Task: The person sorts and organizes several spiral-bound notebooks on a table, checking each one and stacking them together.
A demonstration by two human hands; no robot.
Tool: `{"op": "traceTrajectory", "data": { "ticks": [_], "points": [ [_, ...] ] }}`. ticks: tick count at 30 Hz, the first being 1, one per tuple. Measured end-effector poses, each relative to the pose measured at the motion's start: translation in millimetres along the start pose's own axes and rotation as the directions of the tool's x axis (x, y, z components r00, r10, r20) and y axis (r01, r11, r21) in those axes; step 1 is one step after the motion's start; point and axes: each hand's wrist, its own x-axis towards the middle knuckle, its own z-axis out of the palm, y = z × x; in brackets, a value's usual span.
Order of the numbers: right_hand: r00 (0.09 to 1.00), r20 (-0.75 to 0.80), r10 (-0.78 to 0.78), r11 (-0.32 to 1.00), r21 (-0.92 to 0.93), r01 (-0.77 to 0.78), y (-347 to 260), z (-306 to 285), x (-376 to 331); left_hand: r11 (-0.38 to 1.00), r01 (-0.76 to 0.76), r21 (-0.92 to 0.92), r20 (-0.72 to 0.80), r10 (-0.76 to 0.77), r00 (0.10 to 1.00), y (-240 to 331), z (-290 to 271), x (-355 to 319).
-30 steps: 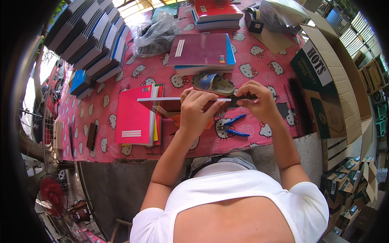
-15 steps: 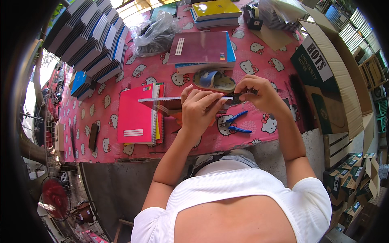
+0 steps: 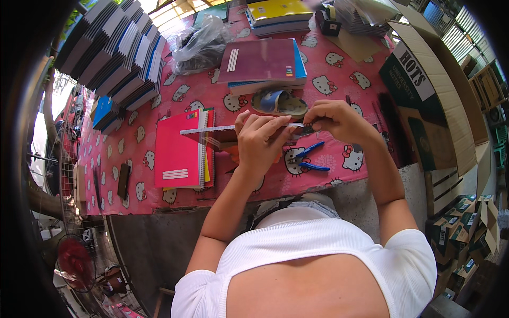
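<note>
Above the pink patterned tablecloth (image 3: 159,143), a long silvery spiral binding wire (image 3: 212,130) is held level between both hands, just over the stack of pink spiral notebooks (image 3: 177,153). The left hand (image 3: 262,140) is closed around its middle, fingers pressed together; the right hand (image 3: 331,119) pinches its end. The work is judged best done with the wire kept steady and straight. Its long axis runs left to right, free end pointing left; blue-handled pliers (image 3: 310,158) lie beneath.

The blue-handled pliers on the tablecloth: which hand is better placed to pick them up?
Probably the right hand. The pliers lie just below it, apart from both hands, while the left hand has its grip around the middle of the long spiral binding.
</note>
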Motion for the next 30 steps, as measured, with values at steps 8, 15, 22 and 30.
{"op": "traceTrajectory", "data": {
  "ticks": [8,15,22,30],
  "points": [
    [0.969,-0.245,-0.032,0.967,-0.251,-0.031,-16.8,28.6,-6.3,1.0,0.019,0.015,0.012,-0.019,1.0,-2.5,-1.6,1.5],
    [0.967,-0.254,-0.011,0.955,-0.289,-0.065,-19.7,35.7,-9.5,1.0,0.001,0.029,0.015,-0.001,1.0,-6.8,0.8,-4.6],
    [0.878,-0.435,-0.199,0.923,-0.384,0.019,-16.0,44.6,0.5,0.993,0.015,0.117,-0.033,-0.011,0.999,0.6,1.7,-2.2],
    [0.933,-0.315,-0.171,0.897,-0.442,0.015,-18.7,42.3,0.7,0.997,0.083,0.01,-0.029,-0.083,0.996,-4.1,5.1,-7.6]
  ]
}}
